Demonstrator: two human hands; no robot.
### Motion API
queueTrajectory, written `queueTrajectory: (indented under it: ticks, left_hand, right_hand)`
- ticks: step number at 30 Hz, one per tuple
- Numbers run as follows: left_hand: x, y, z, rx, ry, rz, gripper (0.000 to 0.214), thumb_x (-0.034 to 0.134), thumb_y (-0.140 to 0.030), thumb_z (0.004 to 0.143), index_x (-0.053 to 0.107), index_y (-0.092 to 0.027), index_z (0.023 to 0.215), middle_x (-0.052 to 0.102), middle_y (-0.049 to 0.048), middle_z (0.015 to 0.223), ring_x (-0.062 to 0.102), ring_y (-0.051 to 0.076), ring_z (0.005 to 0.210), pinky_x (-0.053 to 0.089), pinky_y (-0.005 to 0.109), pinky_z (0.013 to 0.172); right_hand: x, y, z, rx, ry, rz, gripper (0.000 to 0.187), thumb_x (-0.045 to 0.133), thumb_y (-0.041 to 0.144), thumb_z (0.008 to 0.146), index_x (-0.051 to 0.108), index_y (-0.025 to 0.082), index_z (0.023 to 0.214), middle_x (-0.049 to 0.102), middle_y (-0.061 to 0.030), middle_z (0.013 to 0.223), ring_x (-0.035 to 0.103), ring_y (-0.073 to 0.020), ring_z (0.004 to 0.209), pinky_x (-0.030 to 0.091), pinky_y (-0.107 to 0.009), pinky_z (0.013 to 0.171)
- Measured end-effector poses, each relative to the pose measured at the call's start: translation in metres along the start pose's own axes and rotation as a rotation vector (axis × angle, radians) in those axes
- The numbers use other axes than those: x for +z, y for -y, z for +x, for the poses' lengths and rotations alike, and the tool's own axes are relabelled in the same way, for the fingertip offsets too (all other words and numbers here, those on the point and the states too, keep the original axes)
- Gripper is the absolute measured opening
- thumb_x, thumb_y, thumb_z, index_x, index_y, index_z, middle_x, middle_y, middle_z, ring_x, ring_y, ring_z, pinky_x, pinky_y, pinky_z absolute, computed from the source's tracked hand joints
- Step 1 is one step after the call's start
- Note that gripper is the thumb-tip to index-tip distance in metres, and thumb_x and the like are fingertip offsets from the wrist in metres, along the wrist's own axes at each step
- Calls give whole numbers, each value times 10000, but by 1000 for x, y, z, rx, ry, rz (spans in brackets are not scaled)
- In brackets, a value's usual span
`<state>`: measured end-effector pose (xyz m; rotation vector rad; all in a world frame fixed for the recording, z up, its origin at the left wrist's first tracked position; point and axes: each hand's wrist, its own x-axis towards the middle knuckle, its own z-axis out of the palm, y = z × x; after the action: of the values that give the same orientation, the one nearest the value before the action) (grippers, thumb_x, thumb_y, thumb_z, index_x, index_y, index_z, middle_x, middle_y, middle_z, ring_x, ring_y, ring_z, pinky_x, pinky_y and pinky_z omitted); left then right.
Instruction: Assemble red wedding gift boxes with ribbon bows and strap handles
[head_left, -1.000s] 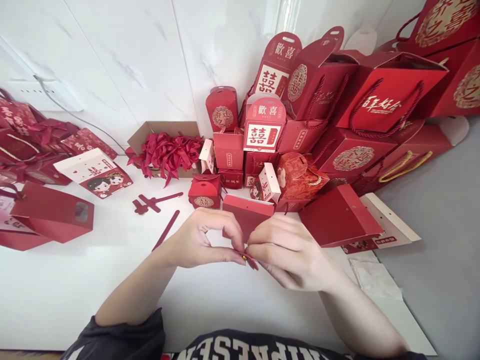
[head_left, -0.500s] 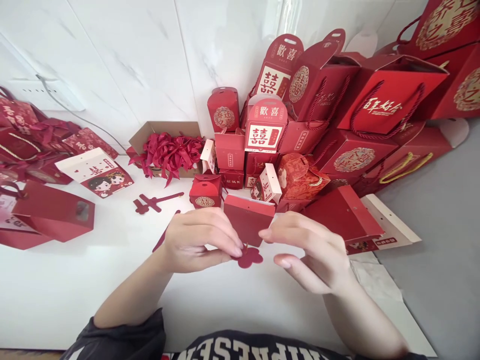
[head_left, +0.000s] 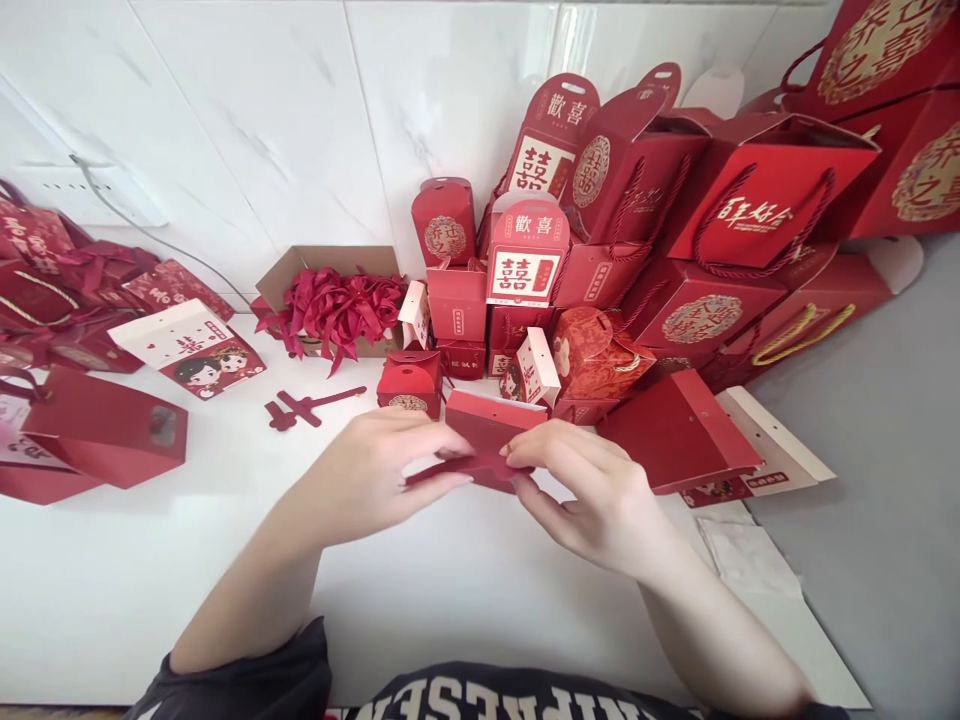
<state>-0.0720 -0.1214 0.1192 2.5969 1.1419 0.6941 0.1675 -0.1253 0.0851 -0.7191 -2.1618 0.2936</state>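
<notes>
Between my hands is a dark red paper strip with a flower-shaped end (head_left: 491, 464), seen nearly edge-on. My left hand (head_left: 382, 470) pinches the strip with thumb above and below fingers hard to tell apart. My right hand (head_left: 592, 490) grips the flower end between thumb and forefinger; a small gold-coloured bit shows at its fingertips. Just behind the strip stands a red paper box (head_left: 480, 420) with a folded top edge, partly hidden by my hands. Similar flower-ended strips (head_left: 307, 408) lie crossed on the table, left of the box.
A cardboard box (head_left: 281, 265) of red ribbon bows (head_left: 341, 305) stands by the wall. Red gift boxes (head_left: 701, 310) are piled at the back right. More boxes (head_left: 112, 430) stand at the left, beside a white-and-red cartoon box (head_left: 199, 345). Folded white paper (head_left: 750, 560) lies at the right.
My right hand has moved left and closed on the flower end, which was held by the left hand alone. The strip has turned from face-on to nearly edge-on.
</notes>
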Motion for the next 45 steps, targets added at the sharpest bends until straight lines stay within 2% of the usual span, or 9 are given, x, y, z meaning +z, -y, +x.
queueTrajectory:
  ticks: [5,9,15,18,22,28,31,37,45]
  left_hand:
    - [-13,5,-5,-147,4,-83,85,661,-287,885,735,-268,922,749,-52,859,672,108,738,498,213,652]
    - [-11,1,-6,-175,-18,-211,99,711,-293,844,739,-270,937,753,-39,859,682,117,745,520,198,627]
    - [19,29,15,-231,-254,-471,261,478,-286,989,688,-238,1137,694,60,1191,652,184,1093,534,284,917]
    - [38,50,28,-226,-127,-459,306,504,-332,979,665,-225,1216,653,74,1297,595,210,1218,481,331,1033]
    - [45,58,30,-188,48,-395,364,636,-367,895,661,-207,1220,696,79,1215,659,220,1097,554,319,899]
    - [37,46,25,-151,73,-256,409,720,-321,820,647,-225,1211,708,52,1173,668,214,1051,533,321,928]
    - [38,42,24,-152,85,-198,414,711,-315,827,636,-239,1227,700,46,1185,662,216,1057,533,319,921]
    - [42,41,23,-152,89,-174,408,659,-215,841,622,-249,1247,679,36,1226,643,212,1102,520,323,944]
    - [41,41,25,-142,95,-287,350,631,-256,883,629,-228,1232,705,35,1184,676,182,1030,542,278,878]
  right_hand:
    - [3,-2,0,276,157,62,130,559,168,937,605,246,1029,694,6,933,644,-139,810,474,-245,662]
    - [7,-7,2,277,267,16,114,565,141,913,619,235,948,676,3,874,619,-157,812,461,-265,713]
    - [17,-14,3,345,276,-63,130,563,79,865,591,205,873,669,-1,829,619,-148,749,420,-244,649]
    - [20,-16,3,339,264,-143,128,571,85,861,602,208,877,679,2,821,630,-150,724,382,-242,609]
    - [20,-18,3,289,258,-222,125,581,74,842,601,198,849,660,4,760,598,-156,673,362,-262,612]
    - [14,-19,4,103,220,-214,130,522,84,896,571,189,837,620,0,745,565,-157,719,411,-353,907]
    - [12,-19,3,135,230,-166,136,527,67,886,561,191,843,616,9,753,570,-151,732,374,-394,1019]
    - [3,-18,5,321,261,15,131,584,74,858,576,203,839,660,13,800,587,-165,759,454,-314,788]
    - [-11,-21,9,147,241,72,161,584,42,848,613,189,908,692,-17,881,622,-168,815,449,-325,843]
